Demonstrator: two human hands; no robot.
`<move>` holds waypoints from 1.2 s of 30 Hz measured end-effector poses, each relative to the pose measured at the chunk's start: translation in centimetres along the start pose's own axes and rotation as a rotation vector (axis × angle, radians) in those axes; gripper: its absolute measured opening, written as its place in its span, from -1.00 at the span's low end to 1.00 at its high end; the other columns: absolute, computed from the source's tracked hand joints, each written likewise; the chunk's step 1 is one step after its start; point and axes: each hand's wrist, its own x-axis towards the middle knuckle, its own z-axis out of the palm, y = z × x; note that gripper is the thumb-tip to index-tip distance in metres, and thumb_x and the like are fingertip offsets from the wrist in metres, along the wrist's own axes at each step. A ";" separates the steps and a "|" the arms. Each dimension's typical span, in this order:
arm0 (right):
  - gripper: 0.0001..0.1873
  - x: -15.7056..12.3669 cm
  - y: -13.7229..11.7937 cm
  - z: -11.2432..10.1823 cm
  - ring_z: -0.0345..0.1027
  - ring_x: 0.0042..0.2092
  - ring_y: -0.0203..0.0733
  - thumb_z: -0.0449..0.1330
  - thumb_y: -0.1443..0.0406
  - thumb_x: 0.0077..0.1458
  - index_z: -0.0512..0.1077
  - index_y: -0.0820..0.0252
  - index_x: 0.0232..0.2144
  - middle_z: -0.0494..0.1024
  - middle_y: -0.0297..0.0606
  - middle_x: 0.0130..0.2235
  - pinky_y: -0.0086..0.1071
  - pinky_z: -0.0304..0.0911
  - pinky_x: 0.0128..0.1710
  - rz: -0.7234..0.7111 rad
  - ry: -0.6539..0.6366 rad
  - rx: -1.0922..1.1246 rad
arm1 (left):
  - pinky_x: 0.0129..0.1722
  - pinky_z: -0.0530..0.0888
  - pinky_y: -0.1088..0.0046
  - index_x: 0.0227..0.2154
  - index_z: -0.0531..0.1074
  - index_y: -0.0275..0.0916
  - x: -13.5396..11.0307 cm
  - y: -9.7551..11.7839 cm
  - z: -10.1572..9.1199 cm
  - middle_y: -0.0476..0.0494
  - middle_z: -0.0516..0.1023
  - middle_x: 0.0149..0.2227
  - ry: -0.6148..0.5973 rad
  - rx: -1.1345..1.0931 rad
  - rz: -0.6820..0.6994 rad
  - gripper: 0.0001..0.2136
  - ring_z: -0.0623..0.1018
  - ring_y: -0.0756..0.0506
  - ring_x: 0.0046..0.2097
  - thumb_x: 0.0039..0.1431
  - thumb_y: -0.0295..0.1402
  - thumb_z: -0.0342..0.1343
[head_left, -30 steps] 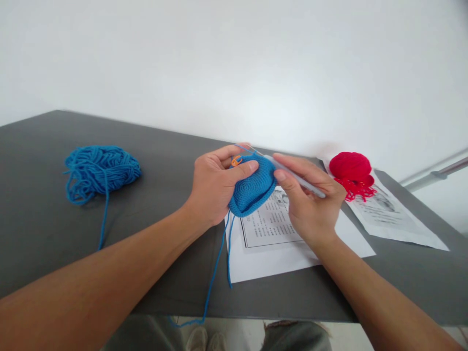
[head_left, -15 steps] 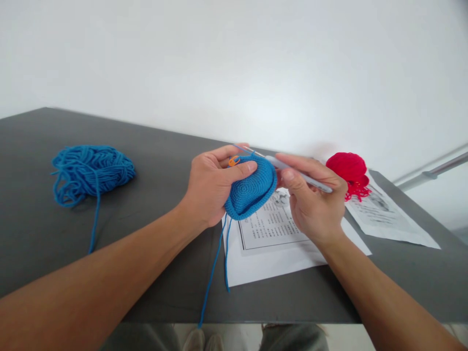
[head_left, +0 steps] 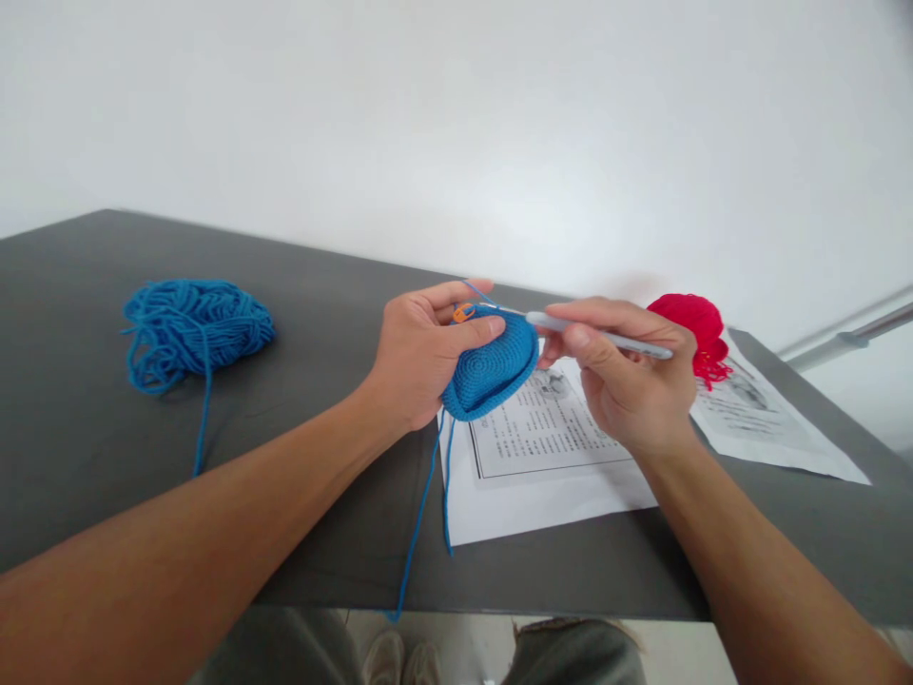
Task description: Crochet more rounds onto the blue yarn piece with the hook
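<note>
My left hand (head_left: 428, 352) pinches a round blue crochet piece (head_left: 492, 366) with its thumb on the front face, the index finger raised behind with blue yarn over it. An orange stitch marker (head_left: 463, 313) sits at the piece's upper left edge. In my right hand (head_left: 634, 376) is a crochet hook (head_left: 599, 335) with a pale grey handle, held like a pen. Its metal shaft lies along the top edge of the piece; the tip is hard to make out. Two blue yarn strands (head_left: 420, 518) hang below the piece, one reaching past the table's front edge.
On the left of the dark grey table (head_left: 342, 533) lies a blue yarn skein (head_left: 203, 323). A printed sheet (head_left: 542, 504) is under my hands. To the right, red yarn (head_left: 689, 323) rests on another printed sheet (head_left: 785, 428). A white wall (head_left: 428, 124) stands behind.
My right hand and the hook have moved slightly right, and the hook now lies flatter against the piece's top edge. The whole view has shifted a little.
</note>
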 end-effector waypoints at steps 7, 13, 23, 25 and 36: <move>-0.85 0.0 -0.2 0.1 0.57 -0.41 -0.19 0.44 0.32 0.17 0.74 -0.02 -0.20 0.74 -0.32 -0.32 -0.26 0.55 -0.41 -0.035 0.019 -0.100 | -0.40 0.53 0.45 -0.25 0.68 -0.29 0.0 -0.2 0.1 0.00 0.69 -0.48 0.058 0.047 0.070 -0.61 0.56 -0.01 -0.46 -0.27 -0.51 0.51; -0.83 -0.2 -0.4 0.3 0.60 -0.39 -0.19 0.45 0.35 0.17 0.74 -0.04 -0.20 0.74 -0.33 -0.30 -0.28 0.55 -0.39 -0.036 0.051 -0.133 | -0.39 0.52 0.45 -0.22 0.67 -0.29 0.1 -0.3 0.1 0.00 0.69 -0.46 0.069 0.062 0.093 -0.60 0.55 0.00 -0.45 -0.25 -0.53 0.48; -0.81 -0.4 -0.5 0.4 0.70 -0.32 -0.15 0.45 0.36 0.19 0.74 -0.05 -0.17 0.75 -0.32 -0.27 -0.28 0.64 -0.30 -0.017 0.063 -0.132 | -0.39 0.51 0.44 -0.19 0.67 -0.30 0.1 -0.4 0.1 -0.01 0.68 -0.45 0.093 0.106 0.138 -0.62 0.54 -0.02 -0.44 -0.17 -0.54 0.46; -0.81 -0.4 -0.5 0.5 0.71 -0.31 -0.14 0.45 0.36 0.19 0.74 -0.05 -0.17 0.75 -0.32 -0.26 -0.28 0.64 -0.30 -0.019 0.057 -0.139 | -0.39 0.50 0.45 -0.19 0.67 -0.30 0.2 -0.4 0.0 0.01 0.68 -0.46 0.087 0.103 0.147 -0.63 0.54 -0.01 -0.45 -0.17 -0.54 0.46; -0.85 -0.9 -0.3 1.2 0.71 -0.23 -0.09 0.44 0.27 0.21 0.72 -0.03 -0.15 0.77 -0.29 -0.16 -0.18 0.67 -0.20 -0.097 0.065 -0.273 | -0.37 0.48 0.46 -0.06 0.67 -0.26 0.3 -0.9 -0.2 0.06 0.62 -0.46 0.113 0.255 0.270 -0.57 0.51 0.00 -0.44 -0.09 -0.46 0.42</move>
